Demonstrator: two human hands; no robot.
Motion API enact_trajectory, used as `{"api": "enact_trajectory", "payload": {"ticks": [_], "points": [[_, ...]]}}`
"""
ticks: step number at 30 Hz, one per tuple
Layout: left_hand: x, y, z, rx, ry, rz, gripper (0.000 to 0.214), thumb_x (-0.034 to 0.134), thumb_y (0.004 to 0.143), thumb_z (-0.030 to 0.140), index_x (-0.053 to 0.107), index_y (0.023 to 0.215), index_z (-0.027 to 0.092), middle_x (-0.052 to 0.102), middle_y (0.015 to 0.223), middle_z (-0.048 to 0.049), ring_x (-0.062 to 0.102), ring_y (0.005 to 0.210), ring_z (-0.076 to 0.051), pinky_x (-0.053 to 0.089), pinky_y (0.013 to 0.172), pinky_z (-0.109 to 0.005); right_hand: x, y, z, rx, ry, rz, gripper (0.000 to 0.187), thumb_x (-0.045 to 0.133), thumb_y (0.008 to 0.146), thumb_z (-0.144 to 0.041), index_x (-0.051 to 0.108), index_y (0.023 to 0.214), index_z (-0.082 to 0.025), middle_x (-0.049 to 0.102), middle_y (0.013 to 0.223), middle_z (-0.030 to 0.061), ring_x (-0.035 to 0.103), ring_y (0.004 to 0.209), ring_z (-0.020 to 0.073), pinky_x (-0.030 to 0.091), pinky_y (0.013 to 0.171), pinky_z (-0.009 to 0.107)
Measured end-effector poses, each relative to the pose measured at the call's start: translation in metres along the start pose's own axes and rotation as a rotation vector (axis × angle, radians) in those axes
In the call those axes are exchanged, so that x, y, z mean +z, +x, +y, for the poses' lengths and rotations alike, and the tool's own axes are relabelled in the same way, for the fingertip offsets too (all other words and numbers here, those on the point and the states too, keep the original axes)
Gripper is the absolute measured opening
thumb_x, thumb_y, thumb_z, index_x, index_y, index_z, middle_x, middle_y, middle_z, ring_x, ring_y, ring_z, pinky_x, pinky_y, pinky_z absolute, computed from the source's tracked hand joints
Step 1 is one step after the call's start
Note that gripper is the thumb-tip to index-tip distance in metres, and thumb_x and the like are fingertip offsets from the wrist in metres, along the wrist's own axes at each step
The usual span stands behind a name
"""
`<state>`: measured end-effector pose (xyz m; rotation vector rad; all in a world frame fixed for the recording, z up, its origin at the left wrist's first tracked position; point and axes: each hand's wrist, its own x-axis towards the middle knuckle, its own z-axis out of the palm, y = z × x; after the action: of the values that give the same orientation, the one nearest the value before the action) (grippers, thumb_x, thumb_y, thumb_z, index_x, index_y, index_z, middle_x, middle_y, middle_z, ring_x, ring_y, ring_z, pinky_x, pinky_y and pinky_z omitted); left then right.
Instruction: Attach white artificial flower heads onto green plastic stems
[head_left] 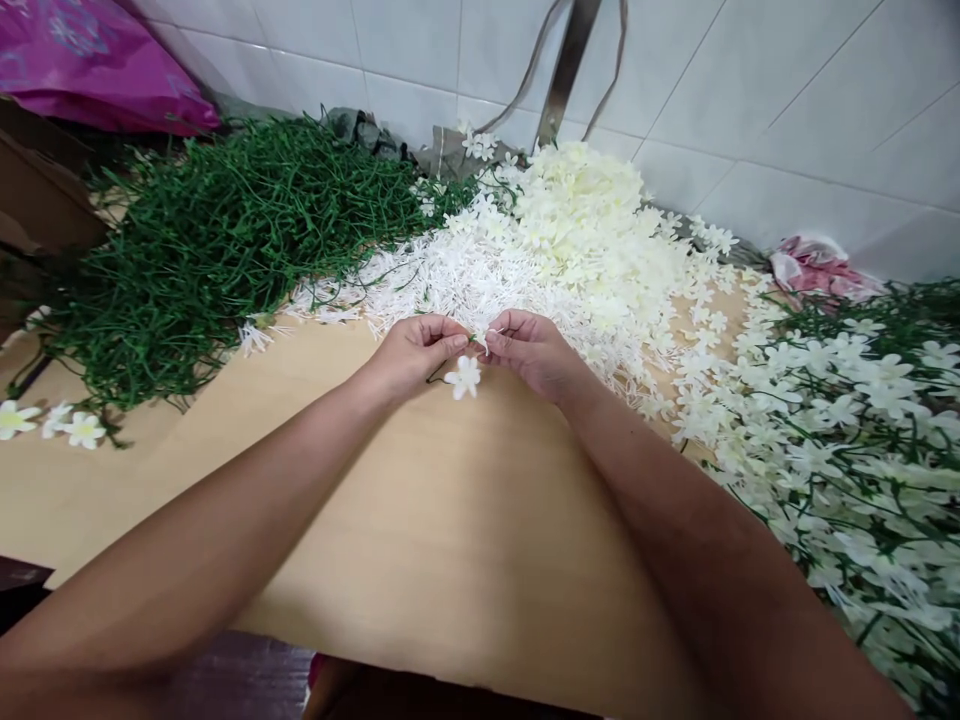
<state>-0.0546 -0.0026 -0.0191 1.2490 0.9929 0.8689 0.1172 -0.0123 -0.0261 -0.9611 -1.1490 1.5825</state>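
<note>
My left hand [415, 352] is closed in a pinch on a thin green stem that carries a small white fabric flower [464, 377] hanging just below my fingers. Facing it, my right hand [531, 350] is pinched shut on a tiny white piece at the stem's tip. Both hands meet over the light wooden table [420, 520], right in front of a heap of small white plastic flower centres [442, 275]. Behind that heap lies a mound of cream fabric petals [592, 225].
A big tangle of bare green stems [225, 235] fills the left rear. Finished stems with white flowers [855, 440] pile up on the right. Three loose flowers [52, 422] lie at the left edge. A purple bag [90, 60] and tiled wall stand behind.
</note>
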Motion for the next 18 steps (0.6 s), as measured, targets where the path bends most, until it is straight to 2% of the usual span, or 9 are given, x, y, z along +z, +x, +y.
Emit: {"api": "enact_trajectory", "payload": {"ticks": [4,9,14,18], "points": [[-0.0004,-0.0003,0.0016,0.021,0.02,0.014,0.032,0.078,0.054,0.037,0.059,0.067,0.014,0.056,0.054,0.0031,0.043,0.048,-0.006,0.031,0.047,-0.02,0.0009,-0.0014,-0.0009,-0.005,-0.045,0.016,0.04,0.085,0.051,-0.042,0.057,0.065,-0.016,0.061,0.062,-0.0025,0.057,0.062,0.0089,0.047,0.067,0.026],[-0.0041,0.0009,-0.0015,0.049,0.051,-0.022,0.026,0.075,0.059,0.032,0.06,0.067,0.013,0.056,0.055,0.0033,0.045,0.051,-0.006,0.032,0.05,-0.02,0.0047,-0.0039,-0.0038,-0.066,-0.231,0.032,0.042,0.082,0.052,-0.047,0.057,0.064,-0.016,0.061,0.062,-0.0019,0.053,0.06,0.008,0.042,0.059,0.024],[-0.0071,0.0032,-0.0035,0.048,0.137,-0.049,0.017,0.07,0.061,0.025,0.06,0.065,0.012,0.056,0.057,0.0029,0.048,0.055,-0.007,0.035,0.053,-0.021,0.0095,-0.0058,-0.0052,-0.108,-0.365,0.061,0.041,0.084,0.05,-0.043,0.056,0.063,-0.016,0.055,0.057,-0.0048,0.045,0.053,0.0056,0.037,0.054,0.023],[-0.0056,0.0038,-0.0015,0.008,0.165,-0.09,0.015,0.068,0.062,0.023,0.062,0.068,0.011,0.06,0.063,0.0006,0.052,0.062,-0.009,0.039,0.06,-0.023,0.0085,-0.0061,-0.0024,-0.082,-0.397,0.026,0.038,0.082,0.053,-0.039,0.053,0.065,-0.016,0.051,0.055,-0.0059,0.042,0.051,0.0051,0.034,0.051,0.022]]}}
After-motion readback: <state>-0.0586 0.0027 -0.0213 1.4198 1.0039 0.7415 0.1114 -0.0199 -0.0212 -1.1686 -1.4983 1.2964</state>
